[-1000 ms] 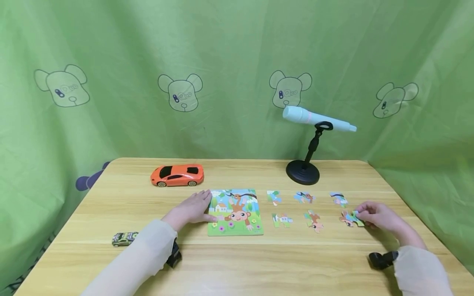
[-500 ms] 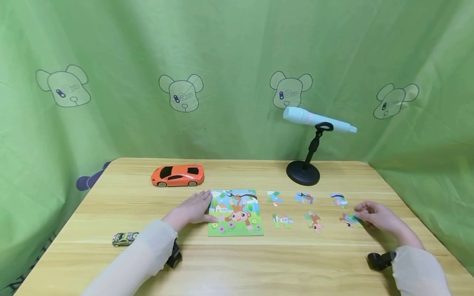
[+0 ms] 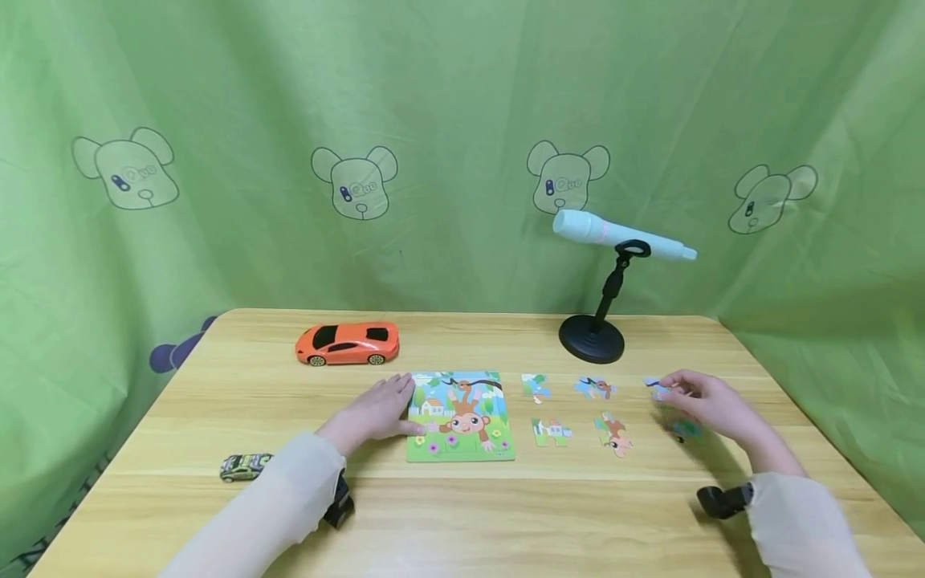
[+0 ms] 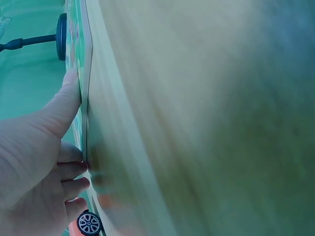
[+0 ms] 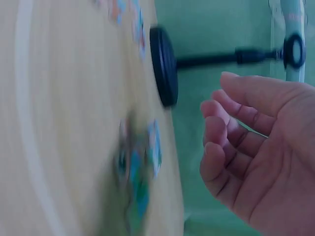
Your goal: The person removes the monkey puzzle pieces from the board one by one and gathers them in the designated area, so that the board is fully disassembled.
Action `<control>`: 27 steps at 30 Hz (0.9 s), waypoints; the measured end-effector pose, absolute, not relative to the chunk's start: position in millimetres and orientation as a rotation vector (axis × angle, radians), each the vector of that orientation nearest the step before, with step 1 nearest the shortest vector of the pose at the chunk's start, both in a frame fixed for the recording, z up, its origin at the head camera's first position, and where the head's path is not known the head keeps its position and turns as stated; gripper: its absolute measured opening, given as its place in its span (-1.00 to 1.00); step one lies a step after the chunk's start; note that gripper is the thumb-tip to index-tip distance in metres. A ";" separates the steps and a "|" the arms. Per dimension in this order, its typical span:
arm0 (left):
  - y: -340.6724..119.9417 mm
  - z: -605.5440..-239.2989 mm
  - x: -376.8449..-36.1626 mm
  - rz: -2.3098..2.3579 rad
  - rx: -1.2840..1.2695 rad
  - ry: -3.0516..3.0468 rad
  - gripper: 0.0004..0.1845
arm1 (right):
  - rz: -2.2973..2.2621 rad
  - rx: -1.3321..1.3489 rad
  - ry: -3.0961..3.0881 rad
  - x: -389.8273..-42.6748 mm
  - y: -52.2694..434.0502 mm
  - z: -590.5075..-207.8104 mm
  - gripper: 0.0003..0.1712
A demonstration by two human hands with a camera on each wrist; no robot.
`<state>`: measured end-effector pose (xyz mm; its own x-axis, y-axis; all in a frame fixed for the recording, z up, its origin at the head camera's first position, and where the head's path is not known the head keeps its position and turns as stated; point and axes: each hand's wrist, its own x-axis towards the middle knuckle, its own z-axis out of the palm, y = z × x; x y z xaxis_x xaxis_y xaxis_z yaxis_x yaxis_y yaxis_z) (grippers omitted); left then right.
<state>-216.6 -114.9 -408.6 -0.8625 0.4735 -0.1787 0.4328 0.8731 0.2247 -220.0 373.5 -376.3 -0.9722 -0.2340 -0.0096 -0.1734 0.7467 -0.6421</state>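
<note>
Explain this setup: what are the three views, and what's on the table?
No machine here: a person works with bare hands, wearing three cameras. The wide picture comes from the head camera; the two blurred close-ups come from cameras on each wrist.

On the wooden table lie a puzzle board with a monkey picture, loose puzzle pieces to its right, an orange toy car, a small toy car and a microphone on a black stand.

The left hand rests flat against the board's left edge. The right hand hovers over the rightmost pieces, fingers loosely curled. The right wrist view shows it holding nothing.
</note>
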 end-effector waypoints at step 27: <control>-116.2 -409.5 -212.0 0.248 0.804 2.894 -0.15 | -0.992 -1.040 2.591 -219.6 183.4 -370.6 -0.80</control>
